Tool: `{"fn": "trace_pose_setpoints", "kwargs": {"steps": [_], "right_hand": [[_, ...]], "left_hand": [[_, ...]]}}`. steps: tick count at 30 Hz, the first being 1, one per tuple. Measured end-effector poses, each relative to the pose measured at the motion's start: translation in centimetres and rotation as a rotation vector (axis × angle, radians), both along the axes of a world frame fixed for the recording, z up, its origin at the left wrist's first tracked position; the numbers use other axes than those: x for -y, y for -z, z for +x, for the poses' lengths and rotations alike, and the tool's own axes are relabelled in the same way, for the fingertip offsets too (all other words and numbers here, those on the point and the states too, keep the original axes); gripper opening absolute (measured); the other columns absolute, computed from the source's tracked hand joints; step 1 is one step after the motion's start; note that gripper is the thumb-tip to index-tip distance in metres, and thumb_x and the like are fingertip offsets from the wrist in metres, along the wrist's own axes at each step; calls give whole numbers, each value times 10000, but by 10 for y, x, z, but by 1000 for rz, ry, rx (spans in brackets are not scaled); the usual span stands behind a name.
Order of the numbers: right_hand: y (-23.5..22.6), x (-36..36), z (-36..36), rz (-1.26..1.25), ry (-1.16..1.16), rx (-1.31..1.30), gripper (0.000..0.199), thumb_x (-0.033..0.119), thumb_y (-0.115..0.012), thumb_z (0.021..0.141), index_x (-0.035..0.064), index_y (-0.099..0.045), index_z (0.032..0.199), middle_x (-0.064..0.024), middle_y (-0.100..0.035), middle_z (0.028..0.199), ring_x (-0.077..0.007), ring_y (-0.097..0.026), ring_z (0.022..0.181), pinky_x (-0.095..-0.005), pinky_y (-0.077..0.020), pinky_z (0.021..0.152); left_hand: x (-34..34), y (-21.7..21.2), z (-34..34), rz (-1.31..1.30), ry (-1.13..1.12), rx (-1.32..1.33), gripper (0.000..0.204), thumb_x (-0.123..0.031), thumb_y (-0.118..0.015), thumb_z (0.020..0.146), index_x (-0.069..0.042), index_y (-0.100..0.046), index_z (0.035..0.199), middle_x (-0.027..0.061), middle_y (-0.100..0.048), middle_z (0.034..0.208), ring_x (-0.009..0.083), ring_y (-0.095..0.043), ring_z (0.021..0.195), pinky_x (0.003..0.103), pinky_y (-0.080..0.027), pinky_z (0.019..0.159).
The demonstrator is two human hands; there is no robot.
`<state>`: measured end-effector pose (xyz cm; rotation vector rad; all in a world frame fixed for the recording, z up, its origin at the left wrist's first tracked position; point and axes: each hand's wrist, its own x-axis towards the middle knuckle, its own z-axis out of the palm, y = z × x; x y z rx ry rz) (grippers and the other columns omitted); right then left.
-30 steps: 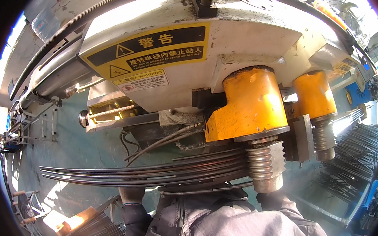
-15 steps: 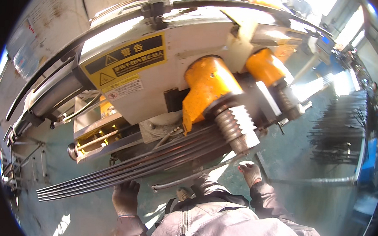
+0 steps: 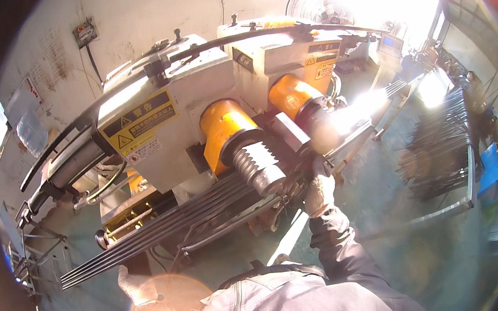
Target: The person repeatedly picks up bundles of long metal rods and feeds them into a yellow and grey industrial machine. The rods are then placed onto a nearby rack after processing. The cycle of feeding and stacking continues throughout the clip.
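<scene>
Several long dark metal rods [image 3: 131,241] lie side by side, running from under a ribbed steel roller [image 3: 258,165] down to the lower left. My left hand [image 3: 135,287], gloved and washed out by glare, is just below the rods' left end; its fingers are not clear, nor whether it touches them. My right hand [image 3: 318,191], in a pale glove with darker fingertips, reaches up to the machine's front, right of the ribbed roller. Its fingertips are among dark parts there, and what they touch is hidden.
The beige bending machine [image 3: 187,83] has two orange housings [image 3: 226,123] and a curved black rail along its top. A bent grey bar [image 3: 219,235] extends below the rods. On the right, a metal rack [image 3: 470,179] carries many thin rods. A small control screen [image 3: 390,44] stands farther back.
My right hand has moved up against the machine, from low in front of it. My left hand has shifted left and lower. The view has turned, showing more of the machine's far side.
</scene>
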<state>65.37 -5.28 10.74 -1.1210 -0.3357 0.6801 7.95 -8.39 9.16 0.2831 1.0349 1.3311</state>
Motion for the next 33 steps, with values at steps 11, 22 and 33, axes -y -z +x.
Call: {"fn": "trace_pose_setpoints", "kwargs": {"steps": [11,22,33], "right_hand": [[-18,-43,26,2,-131,-146,415,414,-608,1146,25,-724,1061,-64,-672,786,-185,-633,585,-349,-511,540],[-16,-61,45,99,-146,-251,309,315,-752,1070,65,-743,1252,-46,-744,965,-157,-716,771,-332,-552,653],[-7,-64,69,18,-183,256,255,226,-788,1005,28,-806,1163,-50,-783,1091,-164,-738,946,-362,-581,833]], "left_hand": [[-28,-39,40,426,-200,-90,562,-412,-590,1180,24,-632,1533,168,-692,1539,297,-673,1373,450,-503,1240],[-87,-218,134,667,-419,-618,421,-254,-669,1150,19,-663,1470,158,-760,1372,263,-728,1195,427,-610,1079],[-122,-311,255,856,-161,-668,537,-163,-755,1053,-67,-511,1521,128,-711,1140,263,-728,991,418,-619,876]]}}
